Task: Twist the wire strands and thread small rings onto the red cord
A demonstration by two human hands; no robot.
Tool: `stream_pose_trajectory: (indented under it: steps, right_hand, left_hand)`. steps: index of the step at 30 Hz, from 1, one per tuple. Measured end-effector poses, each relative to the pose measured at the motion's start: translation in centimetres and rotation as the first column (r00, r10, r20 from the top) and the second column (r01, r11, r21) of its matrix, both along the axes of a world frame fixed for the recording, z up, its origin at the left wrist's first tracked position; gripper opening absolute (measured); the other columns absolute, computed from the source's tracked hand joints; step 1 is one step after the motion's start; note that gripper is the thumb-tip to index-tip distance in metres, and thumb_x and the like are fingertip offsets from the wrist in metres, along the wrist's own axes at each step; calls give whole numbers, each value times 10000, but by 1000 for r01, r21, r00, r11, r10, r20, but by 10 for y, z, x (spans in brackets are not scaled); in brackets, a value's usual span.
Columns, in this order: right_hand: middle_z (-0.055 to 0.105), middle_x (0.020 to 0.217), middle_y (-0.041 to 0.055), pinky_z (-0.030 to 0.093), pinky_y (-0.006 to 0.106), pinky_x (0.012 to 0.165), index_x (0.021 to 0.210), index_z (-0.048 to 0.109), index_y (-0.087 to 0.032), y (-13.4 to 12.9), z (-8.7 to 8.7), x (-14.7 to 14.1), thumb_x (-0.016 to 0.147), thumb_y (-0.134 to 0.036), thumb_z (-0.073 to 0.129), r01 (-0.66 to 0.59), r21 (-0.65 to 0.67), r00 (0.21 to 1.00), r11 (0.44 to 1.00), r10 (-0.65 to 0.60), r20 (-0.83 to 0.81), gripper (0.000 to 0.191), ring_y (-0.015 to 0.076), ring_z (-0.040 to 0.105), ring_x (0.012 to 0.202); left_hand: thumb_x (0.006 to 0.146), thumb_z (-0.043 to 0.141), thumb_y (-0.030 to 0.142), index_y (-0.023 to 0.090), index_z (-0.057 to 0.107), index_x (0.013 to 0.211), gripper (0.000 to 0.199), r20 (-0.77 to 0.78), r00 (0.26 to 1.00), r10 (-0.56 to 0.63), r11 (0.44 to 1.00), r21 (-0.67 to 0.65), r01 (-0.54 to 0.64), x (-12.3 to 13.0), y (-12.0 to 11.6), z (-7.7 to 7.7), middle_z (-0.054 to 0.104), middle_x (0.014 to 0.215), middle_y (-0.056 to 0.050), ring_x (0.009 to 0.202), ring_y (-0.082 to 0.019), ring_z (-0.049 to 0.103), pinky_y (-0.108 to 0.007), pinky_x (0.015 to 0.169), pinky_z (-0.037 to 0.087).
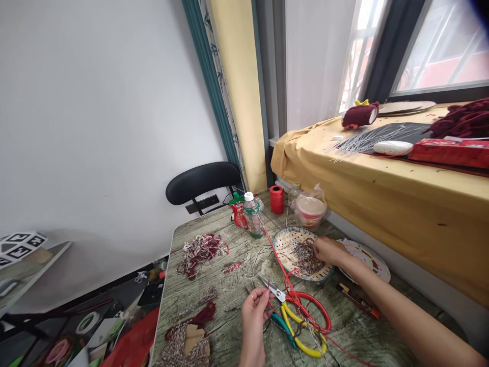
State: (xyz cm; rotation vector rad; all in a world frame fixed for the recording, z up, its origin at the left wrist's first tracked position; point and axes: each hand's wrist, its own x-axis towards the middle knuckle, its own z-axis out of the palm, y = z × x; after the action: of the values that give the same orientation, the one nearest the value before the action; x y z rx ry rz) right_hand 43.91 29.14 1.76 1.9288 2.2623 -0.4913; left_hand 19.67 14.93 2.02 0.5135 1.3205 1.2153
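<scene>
My left hand [252, 318] is closed in a pinch near the table's front, with a thin strand of red yarn [268, 281] showing at its fingertips. Beside it lie scissors with red and yellow handles [324, 318] and green-handled pliers [281, 326], partly covered by the hand and loose strands. My right hand [324, 251] reaches into a round woven basket [281, 243], its fingers curled at a heap of mottled yarn pieces [304, 256]. What those fingers grip is hidden. Red cord [275, 252] runs from the bottle across the basket's rim to the scissors.
Yarn scraps [202, 252] and a knitted-looking mottled piece [179, 341] lie at left. Behind stand a plastic bottle [253, 216], a red pouch [239, 213], a red thread spool [276, 200] and a bagged tub [310, 210]. A patterned plate [376, 267] and box cutter [357, 299] are at right.
</scene>
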Motion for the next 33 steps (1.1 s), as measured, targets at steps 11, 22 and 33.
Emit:
stream_pose_trajectory:
  steps: [11, 22, 33]
  right_hand:
    - [622, 737, 0, 445, 248, 610, 773, 584, -121, 10, 18, 28, 752, -284, 553, -63, 15, 950, 998, 64, -306, 166, 125, 577, 686]
    - [613, 801, 23, 435, 289, 644, 786, 592, -152, 2, 21, 20, 791, -314, 504, 0, 50, 997, 999, 4, -77, 185, 137, 566, 723]
    - [588, 896, 27, 444, 328, 722, 864, 569, -152, -7, 1, 2, 818, -306, 482, 3, 68, 1000, 998, -3, -5, 182, 137, 557, 802]
  left_hand:
    - [561, 683, 351, 125, 585, 710, 288, 41, 998, -50, 999, -3, 50, 6, 10, -6, 609, 666, -26, 562, -84, 509, -174, 511, 416]
    - [669, 570, 283, 153, 522, 756, 164, -185, 981, -63, 979, 181, 97, 17, 54, 0, 635, 656, -31, 538, -115, 557, -207, 521, 423]
    - [693, 520, 160, 178, 627, 843, 184, -879, 464, -110, 849, 159, 503, 35, 124, 7, 635, 879, -72, 853, -204, 541, -332, 805, 371]
